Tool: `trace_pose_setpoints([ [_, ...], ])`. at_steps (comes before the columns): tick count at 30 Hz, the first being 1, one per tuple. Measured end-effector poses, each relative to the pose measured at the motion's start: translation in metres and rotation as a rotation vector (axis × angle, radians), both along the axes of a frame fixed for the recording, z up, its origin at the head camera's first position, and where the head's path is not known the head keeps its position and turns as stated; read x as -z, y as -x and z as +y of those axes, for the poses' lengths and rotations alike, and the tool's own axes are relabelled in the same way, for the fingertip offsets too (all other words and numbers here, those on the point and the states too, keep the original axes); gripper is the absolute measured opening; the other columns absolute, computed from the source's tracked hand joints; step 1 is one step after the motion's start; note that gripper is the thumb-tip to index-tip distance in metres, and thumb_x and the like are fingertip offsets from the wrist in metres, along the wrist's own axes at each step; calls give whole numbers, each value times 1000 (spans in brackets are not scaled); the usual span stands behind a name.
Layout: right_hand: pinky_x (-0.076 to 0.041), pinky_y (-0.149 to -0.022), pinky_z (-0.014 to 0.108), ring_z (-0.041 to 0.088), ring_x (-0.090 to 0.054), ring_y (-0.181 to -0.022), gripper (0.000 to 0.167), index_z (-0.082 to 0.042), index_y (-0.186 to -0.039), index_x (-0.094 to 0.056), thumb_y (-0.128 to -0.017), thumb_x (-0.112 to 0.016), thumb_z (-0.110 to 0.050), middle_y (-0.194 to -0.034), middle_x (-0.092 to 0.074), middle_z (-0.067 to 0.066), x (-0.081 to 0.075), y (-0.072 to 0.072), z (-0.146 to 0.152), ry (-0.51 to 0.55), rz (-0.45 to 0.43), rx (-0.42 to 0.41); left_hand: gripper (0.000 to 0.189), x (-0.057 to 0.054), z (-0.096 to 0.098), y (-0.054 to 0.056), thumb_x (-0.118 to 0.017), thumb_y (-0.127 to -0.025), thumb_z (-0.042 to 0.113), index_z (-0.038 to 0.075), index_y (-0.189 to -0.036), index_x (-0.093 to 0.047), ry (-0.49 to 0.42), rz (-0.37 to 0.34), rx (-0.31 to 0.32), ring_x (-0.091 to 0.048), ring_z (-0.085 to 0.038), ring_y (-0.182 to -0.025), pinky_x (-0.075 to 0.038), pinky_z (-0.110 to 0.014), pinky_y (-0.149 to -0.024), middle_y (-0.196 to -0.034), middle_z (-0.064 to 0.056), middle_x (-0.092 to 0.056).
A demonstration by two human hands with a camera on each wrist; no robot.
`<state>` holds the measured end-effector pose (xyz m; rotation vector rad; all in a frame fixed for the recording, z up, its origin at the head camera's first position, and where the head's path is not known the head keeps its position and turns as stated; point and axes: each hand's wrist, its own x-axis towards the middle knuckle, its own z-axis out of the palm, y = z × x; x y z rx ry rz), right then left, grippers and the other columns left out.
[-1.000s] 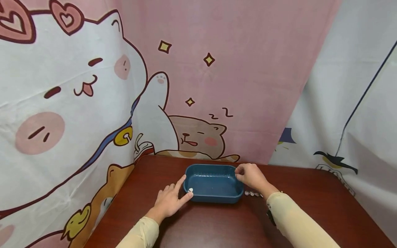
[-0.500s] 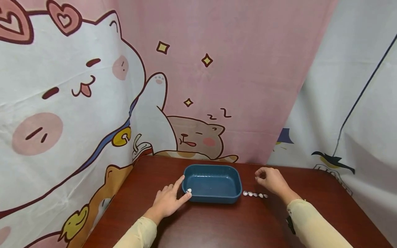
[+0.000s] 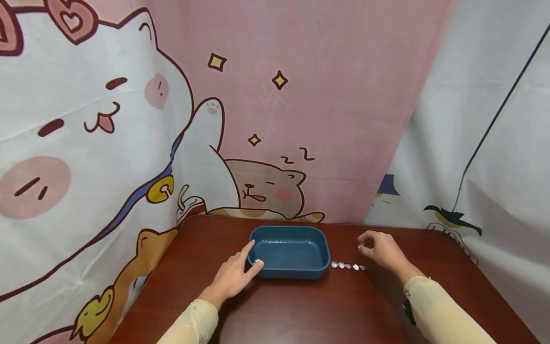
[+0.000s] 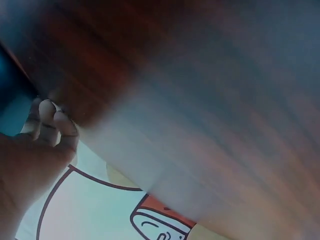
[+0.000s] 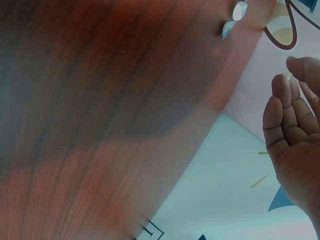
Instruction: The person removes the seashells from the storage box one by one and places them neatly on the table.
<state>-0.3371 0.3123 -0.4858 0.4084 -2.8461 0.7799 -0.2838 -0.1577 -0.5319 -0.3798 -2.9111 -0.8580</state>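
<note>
A dark blue rectangular dish stands on the table. My left hand rests against its left end, index finger on the rim and thumb at the front left corner. By that thumb tip a small white piece shows at the corner. Right of the dish lies a row of several small shiny, shell-like pieces. Behind the row's right end, my right hand is raised, pinching a tiny pale piece between thumb and fingertips; much of it is hidden. In the right wrist view, two row pieces appear at the top.
The reddish-brown wooden table reaches back to a printed cloth with cartoon animals. This cloth also hangs along the left and right sides.
My right hand has moved right from the dish's right rim to behind the row's right end, uncovering the row. My left hand stays at the dish. The head view has turned slightly right.
</note>
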Motion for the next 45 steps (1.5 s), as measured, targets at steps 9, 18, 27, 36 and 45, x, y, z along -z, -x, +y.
trace_pose_setpoints([
  [9,-57,-71,28,17,-72,-90,23,-2,-114,-75,-92,-80,-8,-97,-76,1,6,-5,3,13,-51,-32,91,-7,2,-1,-53,-103,70,28,-174,-13,13,-82,-1,-57,-42,-141,-40,-70,-116,-161,-19,-52],
  [18,-55,-68,26,12,-69,-87,24,-2,-114,-74,-90,-81,-6,-96,-76,0,14,-8,-1,4,-77,-96,93,-2,4,0,-51,-103,71,26,-174,-12,14,-106,-1,-55,-41,-143,-40,-71,-116,-163,-19,-49],
  [27,-57,-73,30,15,-68,-89,24,-2,-112,-75,-90,-82,-6,-99,-75,2,22,-14,23,-42,-108,-59,93,-4,5,-1,-50,-103,73,26,-174,-12,24,-110,-7,-54,-42,-143,-39,-72,-115,-163,-20,-50],
  [36,-54,-72,28,12,-66,-86,19,-6,-106,-74,-89,-83,-6,-96,-74,1,32,-18,32,-62,-121,-86,94,-6,5,-3,-47,-102,76,28,-174,-13,24,-110,-8,-55,-42,-143,-39,-71,-115,-162,-19,-50],
  [45,-55,-73,26,11,-68,-87,22,-8,-106,-75,-87,-84,-4,-97,-75,-1,38,-18,33,-48,-106,-99,91,-7,4,-3,-52,-103,70,28,-173,-13,11,-111,-7,-52,-41,-146,-38,-74,-114,-163,-19,-49],
])
